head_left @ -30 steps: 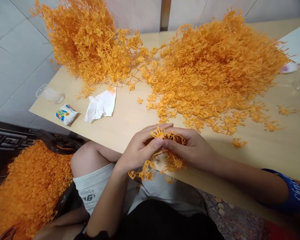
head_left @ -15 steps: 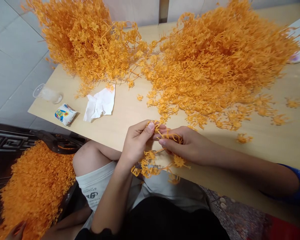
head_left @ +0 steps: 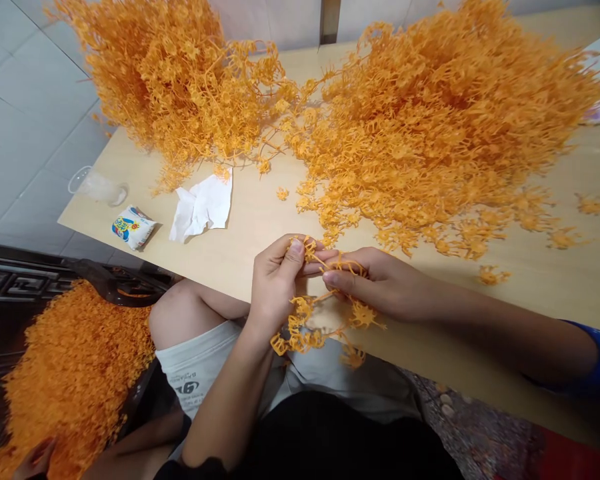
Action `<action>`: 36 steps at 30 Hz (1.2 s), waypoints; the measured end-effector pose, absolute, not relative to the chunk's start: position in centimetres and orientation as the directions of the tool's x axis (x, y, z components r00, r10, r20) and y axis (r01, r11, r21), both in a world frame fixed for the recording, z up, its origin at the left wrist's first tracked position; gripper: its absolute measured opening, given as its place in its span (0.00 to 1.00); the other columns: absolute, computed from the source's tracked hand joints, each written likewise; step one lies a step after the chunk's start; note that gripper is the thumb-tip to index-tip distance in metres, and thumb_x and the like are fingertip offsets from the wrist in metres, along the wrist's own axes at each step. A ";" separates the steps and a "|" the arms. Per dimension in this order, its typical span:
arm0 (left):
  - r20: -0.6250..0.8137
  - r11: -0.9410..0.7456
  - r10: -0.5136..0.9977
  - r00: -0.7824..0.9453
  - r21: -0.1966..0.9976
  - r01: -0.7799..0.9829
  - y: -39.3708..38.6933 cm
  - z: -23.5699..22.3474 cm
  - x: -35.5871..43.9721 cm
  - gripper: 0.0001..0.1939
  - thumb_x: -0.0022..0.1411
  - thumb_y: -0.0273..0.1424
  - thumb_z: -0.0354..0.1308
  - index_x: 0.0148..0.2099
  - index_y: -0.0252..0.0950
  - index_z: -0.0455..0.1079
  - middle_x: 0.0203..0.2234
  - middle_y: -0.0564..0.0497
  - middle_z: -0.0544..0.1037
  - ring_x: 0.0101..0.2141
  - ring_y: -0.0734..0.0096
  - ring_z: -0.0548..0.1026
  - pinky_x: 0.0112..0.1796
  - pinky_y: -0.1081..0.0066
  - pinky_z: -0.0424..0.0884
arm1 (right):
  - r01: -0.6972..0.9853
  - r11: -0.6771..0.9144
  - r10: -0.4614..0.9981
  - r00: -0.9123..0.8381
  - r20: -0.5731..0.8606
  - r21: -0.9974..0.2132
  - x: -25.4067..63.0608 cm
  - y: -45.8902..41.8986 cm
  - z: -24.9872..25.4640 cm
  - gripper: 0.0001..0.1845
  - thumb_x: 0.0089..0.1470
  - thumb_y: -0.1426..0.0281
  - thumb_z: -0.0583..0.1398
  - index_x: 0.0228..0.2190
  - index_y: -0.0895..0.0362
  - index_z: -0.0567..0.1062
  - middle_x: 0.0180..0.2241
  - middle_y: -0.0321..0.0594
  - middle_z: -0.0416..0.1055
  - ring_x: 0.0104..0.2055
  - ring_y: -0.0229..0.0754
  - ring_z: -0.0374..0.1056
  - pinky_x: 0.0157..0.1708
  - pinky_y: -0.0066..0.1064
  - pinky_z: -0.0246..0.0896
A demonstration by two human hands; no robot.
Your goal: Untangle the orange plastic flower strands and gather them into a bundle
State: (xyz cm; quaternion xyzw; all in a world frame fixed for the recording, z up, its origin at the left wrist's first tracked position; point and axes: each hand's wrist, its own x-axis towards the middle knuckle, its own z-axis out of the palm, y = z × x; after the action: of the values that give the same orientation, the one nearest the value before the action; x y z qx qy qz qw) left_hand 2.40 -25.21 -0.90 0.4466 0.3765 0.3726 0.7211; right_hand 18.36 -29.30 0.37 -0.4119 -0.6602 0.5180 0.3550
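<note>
At the near edge of the surface (head_left: 253, 220), our left hand (head_left: 276, 280) and right hand (head_left: 380, 283), each grip closed, pinch orange sprigs (head_left: 363, 315), likely to steady them; whether they're joined, we cannot tell.

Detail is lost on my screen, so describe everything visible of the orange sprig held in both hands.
The orange sprig looks like plastic: thin and branching, with spiky heads, one plainly starlike. The left hand pinches its upper part; the right hand grips it close beside that. Other heads dangle below both hands. Whether it is one piece is unclear.
</note>
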 end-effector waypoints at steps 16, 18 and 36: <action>-0.040 0.147 0.928 0.369 0.953 -0.266 -24.7 -1.4 2.7 0.20 0.65 0.37 0.58 0.58 0.43 0.67 0.47 0.48 0.79 0.33 0.76 0.80 0.43 0.72 0.75 | 0.046 -0.029 0.937 -0.346 -0.043 -0.999 18.7 -29.7 0.4 0.27 0.58 0.48 0.55 0.21 0.57 0.69 0.20 0.35 0.64 0.22 0.34 0.59 0.22 0.27 0.54; -0.066 0.177 0.925 0.374 0.946 -0.271 -24.7 -1.4 2.7 0.18 0.65 0.41 0.56 0.54 0.40 0.71 0.49 0.46 0.78 0.37 0.72 0.80 0.44 0.70 0.75 | 0.021 -0.062 0.925 -0.374 -0.065 -0.998 18.7 -29.7 0.5 0.27 0.57 0.48 0.56 0.22 0.57 0.70 0.20 0.34 0.64 0.21 0.33 0.58 0.22 0.26 0.54; -0.120 0.234 0.908 0.402 0.941 -0.246 -24.4 -1.4 2.4 0.21 0.66 0.43 0.53 0.55 0.38 0.70 0.44 0.44 0.81 0.40 0.65 0.81 0.46 0.66 0.72 | -0.323 -0.285 0.935 -0.300 -0.188 -0.902 19.3 -29.9 0.7 0.23 0.53 0.53 0.62 0.19 0.58 0.70 0.18 0.34 0.63 0.19 0.33 0.56 0.20 0.28 0.50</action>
State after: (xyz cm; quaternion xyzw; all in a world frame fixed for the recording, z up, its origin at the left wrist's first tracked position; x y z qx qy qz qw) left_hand 2.43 -24.39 -1.36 0.4614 0.3585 0.4127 0.6987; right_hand 19.35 -29.95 0.69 -0.3867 -0.3959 0.7022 0.4480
